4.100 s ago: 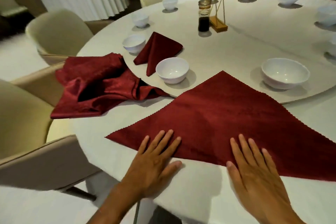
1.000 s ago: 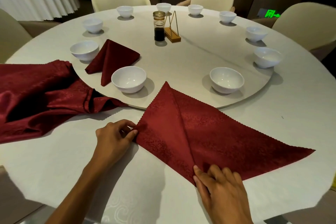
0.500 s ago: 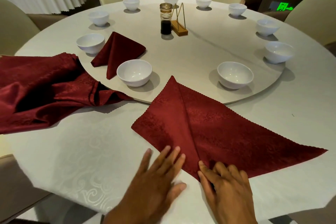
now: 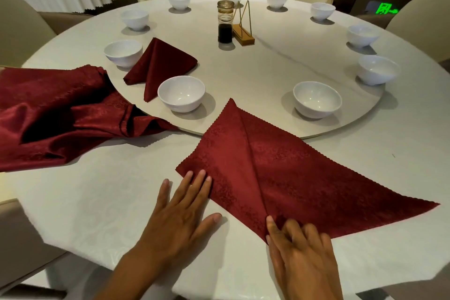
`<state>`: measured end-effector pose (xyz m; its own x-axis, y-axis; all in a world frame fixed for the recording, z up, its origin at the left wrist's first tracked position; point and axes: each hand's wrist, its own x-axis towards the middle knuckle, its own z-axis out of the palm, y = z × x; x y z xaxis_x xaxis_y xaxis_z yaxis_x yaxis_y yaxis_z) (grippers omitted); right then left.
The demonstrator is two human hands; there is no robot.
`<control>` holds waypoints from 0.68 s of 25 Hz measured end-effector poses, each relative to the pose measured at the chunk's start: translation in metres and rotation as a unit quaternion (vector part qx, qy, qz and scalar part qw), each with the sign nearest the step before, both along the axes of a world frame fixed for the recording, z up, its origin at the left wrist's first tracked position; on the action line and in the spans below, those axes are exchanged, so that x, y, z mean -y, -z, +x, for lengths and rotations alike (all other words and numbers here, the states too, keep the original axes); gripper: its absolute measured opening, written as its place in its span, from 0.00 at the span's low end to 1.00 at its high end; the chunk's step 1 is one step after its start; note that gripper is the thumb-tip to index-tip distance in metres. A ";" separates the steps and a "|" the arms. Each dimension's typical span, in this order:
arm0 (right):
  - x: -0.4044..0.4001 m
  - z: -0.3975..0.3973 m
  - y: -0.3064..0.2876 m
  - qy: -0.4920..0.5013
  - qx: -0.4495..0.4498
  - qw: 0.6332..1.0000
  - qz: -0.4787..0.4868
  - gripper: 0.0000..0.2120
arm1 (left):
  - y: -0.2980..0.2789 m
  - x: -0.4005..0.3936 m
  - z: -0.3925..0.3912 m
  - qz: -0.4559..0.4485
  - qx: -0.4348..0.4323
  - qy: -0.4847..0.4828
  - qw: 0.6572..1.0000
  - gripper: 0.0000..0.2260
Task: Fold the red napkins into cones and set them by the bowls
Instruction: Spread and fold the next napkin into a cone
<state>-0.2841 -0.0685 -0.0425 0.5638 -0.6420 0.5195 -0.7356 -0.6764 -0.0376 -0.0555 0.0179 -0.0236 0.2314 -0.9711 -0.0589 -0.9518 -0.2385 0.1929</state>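
Your left hand (image 4: 181,209) lies flat and spread near the table's (image 4: 80,202) near edge, its fingertips resting on the left corner of the napkin you are folding (image 4: 280,173); it holds nothing. Your right hand (image 4: 299,253) sits at the napkin's lowest point, where the fold line meets the near edge. Its fingers are bent over that tip, and they seem to pin or pinch the cloth, though the blur there makes it hard to say which.

The napkin lies flat on the table, its far point reaching onto the rim of the round turntable (image 4: 267,75) between two white bowls (image 4: 181,94) (image 4: 316,99). Its left flap is already folded in along a crease running from the far point to your right hand; the right wing is not yet folded and stretches toward the table's right edge.

So you are partway through shaping the cone. The next move likely calls for keeping the near tip anchored while you bring the right wing across or roll it, so the point stays sharp.

One finished folded napkin (image 4: 159,66) lies on the turntable between two left bowls. A heap of unfolded red napkins (image 4: 56,114) lies at the table's left edge, and many bowls have no napkin yet.
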 end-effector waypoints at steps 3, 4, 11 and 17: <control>0.000 -0.001 -0.002 -0.009 0.010 1.000 -0.008 0.18 | 0.001 0.008 -0.003 0.004 0.016 -0.037 0.999 0.35; 0.000 -0.001 -0.002 -0.012 0.008 1.000 -0.008 0.17 | 0.002 0.012 -0.002 0.007 0.017 -0.056 0.998 0.36; -0.001 -0.003 -0.004 -0.022 0.037 0.999 -0.019 0.15 | -0.006 0.030 -0.023 -0.050 0.087 -0.094 0.991 0.34; 0.000 -0.009 -0.013 -0.057 -0.016 0.998 0.024 0.17 | 0.012 0.038 -0.083 -0.105 0.037 0.026 0.993 0.29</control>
<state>-0.2934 -0.0685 -0.0299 0.6504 -0.5962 0.4707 -0.6553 -0.7538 -0.0492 -0.1385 -0.0202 -0.0358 0.1759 -0.9711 0.1614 -0.9753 -0.1498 0.1621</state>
